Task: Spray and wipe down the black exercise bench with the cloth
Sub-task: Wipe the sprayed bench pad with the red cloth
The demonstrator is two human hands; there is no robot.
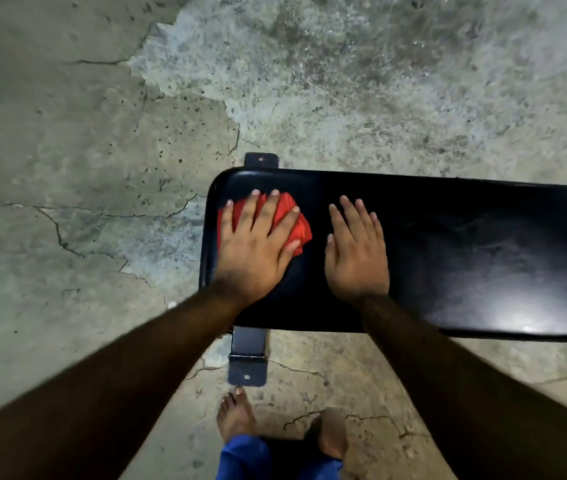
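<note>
The black padded exercise bench [465,251] runs from the middle of the view out past the right edge, its rounded left end near the centre. A red cloth [290,216] lies flat on that left end. My left hand [257,244] presses down on the cloth with fingers spread, covering most of it. My right hand [356,251] rests flat on the bare pad just to the right of the cloth, fingers together, holding nothing. No spray bottle is in view.
The bench's dark metal foot bar [248,358] sticks out below the pad, and its far end [261,160] shows above it. My bare feet [237,415] stand on the cracked concrete floor [67,168] right behind the bar.
</note>
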